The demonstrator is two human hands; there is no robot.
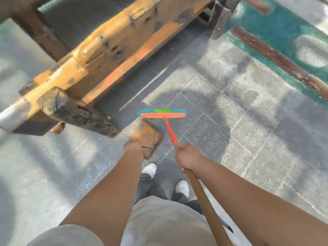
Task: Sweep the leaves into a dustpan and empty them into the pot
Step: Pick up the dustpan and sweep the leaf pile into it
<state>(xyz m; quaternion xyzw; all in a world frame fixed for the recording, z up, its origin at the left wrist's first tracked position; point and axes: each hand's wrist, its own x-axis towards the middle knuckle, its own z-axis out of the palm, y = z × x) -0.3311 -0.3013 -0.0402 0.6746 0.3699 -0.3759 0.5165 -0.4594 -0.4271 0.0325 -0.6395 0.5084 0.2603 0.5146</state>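
Observation:
A broom with an orange head (pixel 163 115) and blue-green bristles rests on the paved ground ahead of me. Its red and brown handle (pixel 200 192) runs back to my right hand (pixel 189 158), which is shut on it. My left hand (pixel 133 148) is closed around the top of a rusty orange metal dustpan (pixel 148 137) that hangs just left of the broom handle. No leaves and no pot show in this blurred view.
A worn orange wooden bench (pixel 99 55) stands at the left and back, its cracked leg (pixel 76 110) close to the dustpan. A green painted strip with a brown line (pixel 276 55) runs at the back right. My white shoes (pixel 182 188) are below.

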